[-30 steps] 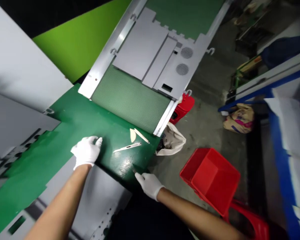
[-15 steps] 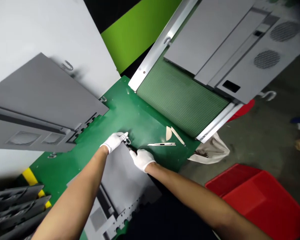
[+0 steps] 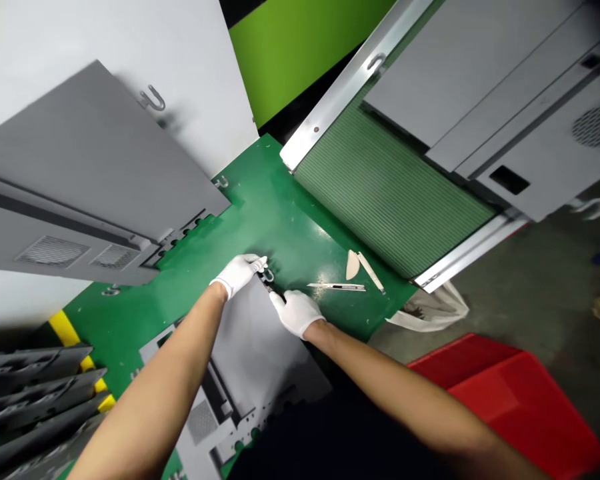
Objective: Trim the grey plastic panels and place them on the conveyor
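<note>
Well, the left hand pinches a small metal hook at the green panel's edge, seemingly to steady it, while the right hand sits narrow just beside, holding I cannot tell what.

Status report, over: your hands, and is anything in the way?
Gloved left hand, right hand at small metal hook on green panel; grip unclear. Utility knife lies apart. Nothing blocking.

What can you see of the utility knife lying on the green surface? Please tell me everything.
The utility knife is long and slim, with a silver, metal-looking body and a dark section. It lies flat on the glossy green panel, beyond the white-gloved right hand, which does not touch it. A pale curved piece lies close by, apart from it.
</note>
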`<state>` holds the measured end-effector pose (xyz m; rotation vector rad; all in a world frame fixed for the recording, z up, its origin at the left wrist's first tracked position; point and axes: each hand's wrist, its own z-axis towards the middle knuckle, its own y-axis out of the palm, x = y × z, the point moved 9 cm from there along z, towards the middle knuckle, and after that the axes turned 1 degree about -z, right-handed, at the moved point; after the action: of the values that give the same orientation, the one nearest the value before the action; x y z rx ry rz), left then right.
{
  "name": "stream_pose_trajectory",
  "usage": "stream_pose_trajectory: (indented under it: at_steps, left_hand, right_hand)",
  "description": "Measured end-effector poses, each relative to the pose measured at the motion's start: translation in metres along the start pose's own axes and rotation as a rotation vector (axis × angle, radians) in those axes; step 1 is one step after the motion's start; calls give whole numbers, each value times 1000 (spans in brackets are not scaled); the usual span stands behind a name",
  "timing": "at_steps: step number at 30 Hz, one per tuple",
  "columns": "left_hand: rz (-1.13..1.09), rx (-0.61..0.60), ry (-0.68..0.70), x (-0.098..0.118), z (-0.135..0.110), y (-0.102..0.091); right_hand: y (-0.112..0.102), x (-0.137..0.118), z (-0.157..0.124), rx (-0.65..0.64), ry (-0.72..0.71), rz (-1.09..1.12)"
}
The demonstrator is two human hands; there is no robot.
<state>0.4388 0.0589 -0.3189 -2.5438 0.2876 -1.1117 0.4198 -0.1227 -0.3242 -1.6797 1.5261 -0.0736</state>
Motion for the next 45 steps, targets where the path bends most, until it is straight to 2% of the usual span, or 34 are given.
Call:
stream_pose_trajectory:
  at_steps: [4, 9, 11, 14, 17, 19, 23, 25, 28, 30, 32, 35, 37, 39, 41, 45]
  left_hand:
    - [-4, -5, 0, 3, -2, 3]
    - [45, -166, 7, 9, -8, 18]
    - [75, -193, 2, 8, -7, 21]
    - [102, -203, -5, 5, -5, 21]
    - [146, -269, 23, 3, -5, 28]
    - [228, -296, 17, 0, -4, 31]
    - [597, -308, -50, -8, 9, 34]
    - [696, -348, -43, -7, 18, 40]
    - [703, -357, -54, -8, 24, 44]
    - [674, -334, -54, -11, 19, 43]
    - [476, -291, -9, -11, 6, 40]
    - [62, -201, 110, -7, -18, 25]
    - [-35, -180, 165, -5, -30, 16]
    - [-32, -199, 182, -3, -34, 14]
    - [6, -215, 135, -1, -29, 16]
    - [458, -235, -91, -4, -3, 25]
  right_hand:
    - [-8, -10, 5, -6, -24, -31]
    - [-4, -21, 6, -136, -53, -74]
    - [-3, -22, 7, -161, -47, -80]
    - [-2, -22, 9, -159, -16, -59]
    - [0, -22, 8, -136, 2, -50]
    - [1, -25, 6, -96, -12, -81]
    - [6, -39, -2, -46, -72, -164]
    - [7, -45, -5, -31, -102, -191]
    - [7, -46, -6, -9, -103, -203]
    - [8, -41, -4, -21, -79, -197]
    - [9, -35, -2, -38, -55, -185]
    - [10, -30, 0, -34, -60, -181]
    - [10, -31, 0, -12, -86, -186]
    - [10, -33, -1, 5, -99, -190]
    - [8, -35, -3, 26, -93, -193]
    - [4, -39, -7, 60, -81, -192]
